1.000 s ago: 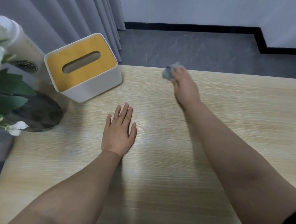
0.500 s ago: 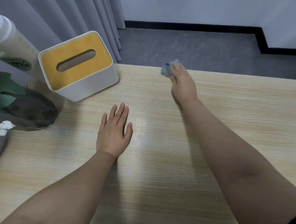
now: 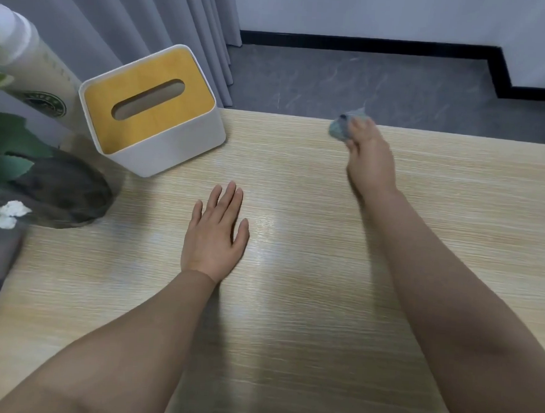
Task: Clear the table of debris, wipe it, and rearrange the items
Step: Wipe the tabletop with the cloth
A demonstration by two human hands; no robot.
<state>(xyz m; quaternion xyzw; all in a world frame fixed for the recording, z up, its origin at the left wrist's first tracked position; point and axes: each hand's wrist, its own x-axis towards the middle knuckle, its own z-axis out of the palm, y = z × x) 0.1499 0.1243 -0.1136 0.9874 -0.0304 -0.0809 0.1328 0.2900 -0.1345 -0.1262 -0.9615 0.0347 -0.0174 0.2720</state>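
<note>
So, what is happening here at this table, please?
A person is wiping a wooden table. The right hand grips a small grey-blue cloth at the far edge, while the left hand lies flat on the tabletop. A white tissue box with a yellow top stands at the far left, beside a tall cup and a plant.

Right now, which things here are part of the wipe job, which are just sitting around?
In the job:
- grey cloth, gripped by the right hand at the far edge
- table
- left hand, flat on the table
- tissue box

Just sitting around:
- plant
- paper cup
- curtain
</note>
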